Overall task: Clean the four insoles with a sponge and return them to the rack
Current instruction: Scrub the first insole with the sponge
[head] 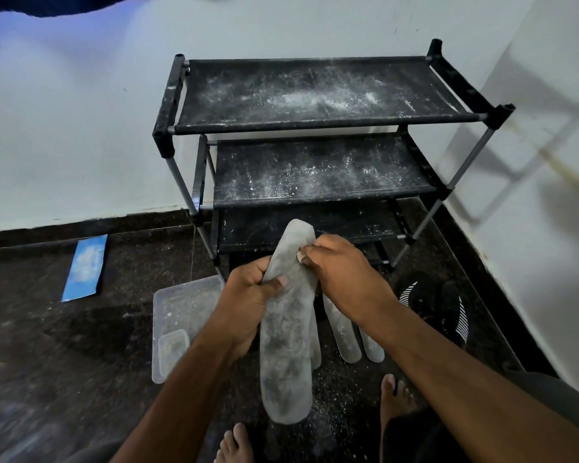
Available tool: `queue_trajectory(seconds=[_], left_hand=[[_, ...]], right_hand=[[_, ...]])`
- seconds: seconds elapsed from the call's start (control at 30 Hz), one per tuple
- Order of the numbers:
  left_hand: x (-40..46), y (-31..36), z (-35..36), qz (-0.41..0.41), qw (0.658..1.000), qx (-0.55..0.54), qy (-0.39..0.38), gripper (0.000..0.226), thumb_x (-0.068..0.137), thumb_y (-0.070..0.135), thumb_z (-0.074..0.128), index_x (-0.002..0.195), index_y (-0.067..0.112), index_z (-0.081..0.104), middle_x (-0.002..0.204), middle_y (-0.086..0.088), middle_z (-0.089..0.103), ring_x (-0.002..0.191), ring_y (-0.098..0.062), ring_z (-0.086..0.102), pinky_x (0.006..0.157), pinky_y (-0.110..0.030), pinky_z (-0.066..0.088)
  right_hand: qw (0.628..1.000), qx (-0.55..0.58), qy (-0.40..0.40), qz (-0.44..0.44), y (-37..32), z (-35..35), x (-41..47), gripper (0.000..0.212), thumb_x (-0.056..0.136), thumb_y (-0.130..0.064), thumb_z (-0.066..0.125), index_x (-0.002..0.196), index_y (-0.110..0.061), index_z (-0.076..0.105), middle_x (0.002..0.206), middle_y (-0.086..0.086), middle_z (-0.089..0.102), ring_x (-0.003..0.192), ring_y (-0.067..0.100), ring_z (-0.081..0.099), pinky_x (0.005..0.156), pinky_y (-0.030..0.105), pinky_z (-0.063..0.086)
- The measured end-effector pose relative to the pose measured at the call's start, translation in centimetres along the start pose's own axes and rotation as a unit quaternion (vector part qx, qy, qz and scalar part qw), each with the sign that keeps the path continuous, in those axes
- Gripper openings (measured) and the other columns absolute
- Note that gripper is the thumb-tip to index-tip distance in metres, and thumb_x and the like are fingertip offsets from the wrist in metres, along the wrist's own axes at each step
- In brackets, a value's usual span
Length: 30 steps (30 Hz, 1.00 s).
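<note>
I hold a long grey insole (286, 345), blotched with dark dirt, upright in front of me over the floor. My left hand (248, 295) grips its left edge near the upper half. At the top right edge, the fingers of my right hand (341, 265) curl round it; a small pale bit shows at the fingertips, and I cannot tell what it is. No sponge is plainly visible. Three more grey insoles lie on the floor behind: one (316, 349) mostly hidden by the held one, two (343, 332) (372, 347) to the right. The black rack (315, 128) stands beyond, dusted white.
A clear plastic tub (181, 302) with a smaller tub inside sits on the floor at the left. A blue sheet (86, 267) lies near the wall. Black striped slippers (448, 312) rest at the right by the corner. My bare feet (395, 396) stand on the dark speckled floor.
</note>
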<state>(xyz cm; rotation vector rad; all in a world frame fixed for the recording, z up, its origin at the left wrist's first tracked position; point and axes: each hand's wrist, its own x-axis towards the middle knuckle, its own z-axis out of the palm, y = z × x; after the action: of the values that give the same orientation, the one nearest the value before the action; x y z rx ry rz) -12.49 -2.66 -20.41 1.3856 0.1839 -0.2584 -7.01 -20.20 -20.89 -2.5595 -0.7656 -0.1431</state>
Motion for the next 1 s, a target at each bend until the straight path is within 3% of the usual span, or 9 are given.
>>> queue_trajectory(seconds=[0.13,0.27,0.43,0.57,0.7,0.87,1.0], left_hand=[[-0.1,0.2,0.2,0.012,0.999,-0.026,0.023,0.026,0.103,-0.003,0.050,0.116,0.003,0.072,0.106,-0.021,0.076,0.094,-0.032,0.075,0.074,-0.036,0.062],[-0.1,0.3,0.0,0.027,0.997,-0.044,0.049,0.025,0.103,-0.001,0.050,0.113,0.004,0.072,0.104,-0.021,0.077,0.091,-0.032,0.075,0.072,-0.037,0.062],[0.2,0.2,0.0,0.020,0.996,-0.061,0.062,0.025,0.105,0.000,0.049,0.118,0.002,0.070,0.108,-0.023,0.076,0.096,-0.035,0.075,0.073,-0.039,0.062],[0.2,0.1,-0.4,0.019,0.993,-0.064,0.093,0.026,0.105,0.000,0.049,0.114,0.005,0.073,0.106,-0.022,0.076,0.091,-0.034,0.075,0.072,-0.041,0.062],[0.1,0.2,-0.3,0.012,0.992,-0.072,0.101,0.025,0.105,0.000,0.049,0.113,0.005,0.073,0.105,-0.020,0.077,0.093,-0.033,0.076,0.070,-0.039,0.062],[0.2,0.3,-0.5,0.009,0.991,-0.075,0.109,0.026,0.105,0.000,0.048,0.114,0.005,0.072,0.105,-0.020,0.077,0.092,-0.035,0.076,0.069,-0.041,0.063],[0.1,0.3,-0.2,-0.003,0.996,-0.068,0.066,0.026,0.104,-0.003,0.048,0.115,0.002,0.071,0.103,-0.020,0.077,0.089,-0.032,0.076,0.067,-0.036,0.062]], right_hand=[[0.999,0.016,-0.021,0.029,-1.1,-0.2,0.0,0.012,0.094,-0.018,0.056,0.097,-0.016,0.068,0.092,-0.007,0.050,0.086,0.011,0.053,0.076,0.024,0.047],[0.997,0.054,-0.062,-0.006,-2.6,-0.2,-0.5,0.016,0.095,-0.017,0.057,0.102,-0.015,0.072,0.094,-0.006,0.052,0.089,0.010,0.052,0.077,0.018,0.040],[0.994,0.084,0.010,0.063,-1.4,-1.5,0.1,0.015,0.094,-0.017,0.063,0.102,-0.012,0.076,0.095,0.003,0.065,0.081,0.015,0.062,0.078,0.033,0.054],[0.994,0.075,-0.071,-0.017,-3.7,-0.6,-1.3,0.018,0.097,-0.018,0.058,0.100,-0.012,0.074,0.098,0.001,0.062,0.091,0.015,0.060,0.082,0.029,0.051],[0.996,0.069,-0.011,0.058,-2.3,-0.9,-0.4,0.023,0.099,-0.025,0.056,0.097,-0.013,0.075,0.093,-0.001,0.057,0.080,0.013,0.057,0.074,0.026,0.050],[0.993,0.094,-0.068,0.009,-4.3,-0.3,-1.7,0.021,0.097,-0.025,0.059,0.096,-0.011,0.075,0.092,-0.002,0.059,0.079,0.010,0.057,0.072,0.026,0.050],[0.993,0.091,-0.007,0.074,-2.6,-1.2,-0.7,0.020,0.095,-0.027,0.062,0.093,-0.013,0.076,0.086,-0.002,0.061,0.073,0.011,0.059,0.069,0.032,0.054]])
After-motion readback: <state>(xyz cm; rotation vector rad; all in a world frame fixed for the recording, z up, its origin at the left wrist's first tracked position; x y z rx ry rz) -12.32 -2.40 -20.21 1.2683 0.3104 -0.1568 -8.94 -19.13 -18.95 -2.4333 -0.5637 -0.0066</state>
